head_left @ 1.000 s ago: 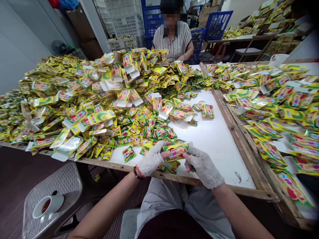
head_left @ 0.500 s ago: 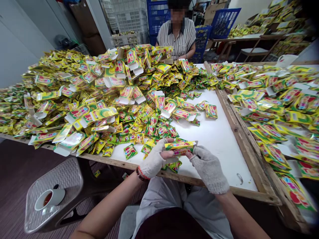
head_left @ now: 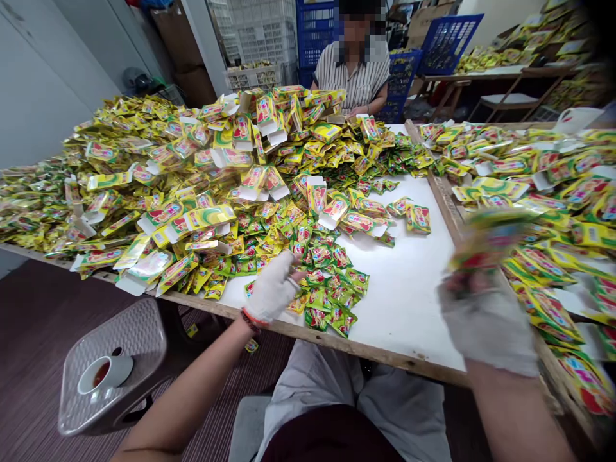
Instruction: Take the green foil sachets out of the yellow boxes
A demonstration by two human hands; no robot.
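"Out by the wooden divider [head_left: 447, 215], what are you holding?"

"With my right grip [head_left: 488, 324] I am clasping a printed packet [head_left: 491, 240] by its near side. Both are blurring, so I am not making out which faces I am pinching."

"How are you expecting it to handle?"

"I am guessing light, with thin walls giving a little under pressure and a glossy surface turning slippery if I am holding loosely. I am favouring a hold across the middle of its narrow sides, since squeezing the broad faces would be risking a dent."

"And your left grip [head_left: 274, 289]?"

"It is hovering or resting at the green sachets [head_left: 337, 295], near the front edge of the bench [head_left: 399, 308], fingers half curled. I am not able to tell whether they are pinching anything. Those sachets are looking soft and pillowy, so I am judging the flat seams the safest hold."

"What is lying farther out?"

"A tall heap [head_left: 163, 154] of sachets and open-flapped boxes is covering the bench's left, and more printed boxes [head_left: 548, 314] are lying beyond the divider. Across from me, a person in a striped shirt [head_left: 353, 80] is facing the bench, with blue crates [head_left: 445, 48] standing behind. Down to my left, a cup [head_left: 115, 372] is resting on a stool [head_left: 139, 327]."
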